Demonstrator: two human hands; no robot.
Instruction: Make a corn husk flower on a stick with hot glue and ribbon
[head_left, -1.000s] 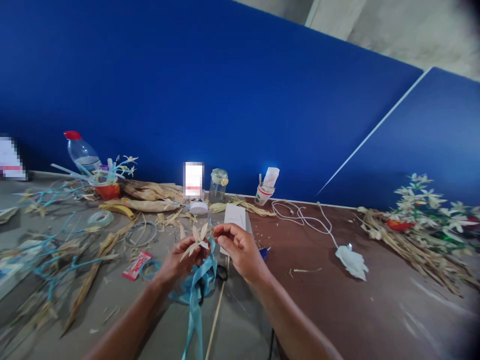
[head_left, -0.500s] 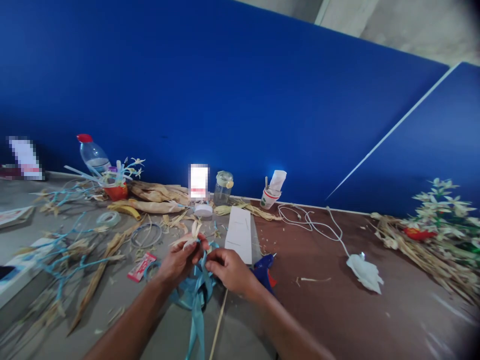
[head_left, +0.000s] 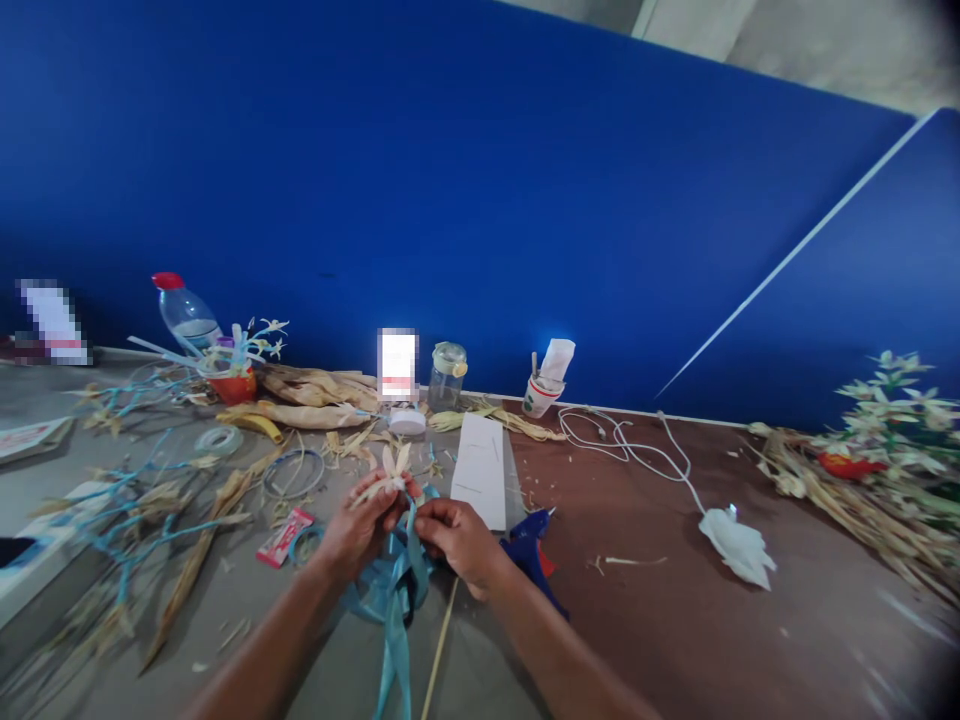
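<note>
Between the fingers of my left hand (head_left: 361, 525) is a small pale flower (head_left: 395, 468) with pointed, husk-like petals facing up. My right hand (head_left: 459, 535), just beside it, pinches a light blue ribbon (head_left: 411, 530) close under the flower. More of the ribbon hangs below both hands in loose loops and a long tail reaching the near edge of the view. A thin wooden stick (head_left: 442, 640) lies beneath, pointing toward me. The flower's base is hidden by my fingers.
Left lie blue-stemmed flower sprigs (head_left: 124, 530), a red wrapper (head_left: 285, 537) and tape rolls (head_left: 217, 440). A white card (head_left: 480, 470) and blue glue gun (head_left: 534, 550) are right of my hands. Behind stand a jar (head_left: 448, 378), a cup (head_left: 541, 396) and a blue partition (head_left: 480, 200).
Both hands stay close together at the flower, with only slight finger movement. The petals look a little more upright and spread. The whole view has shifted slightly.
</note>
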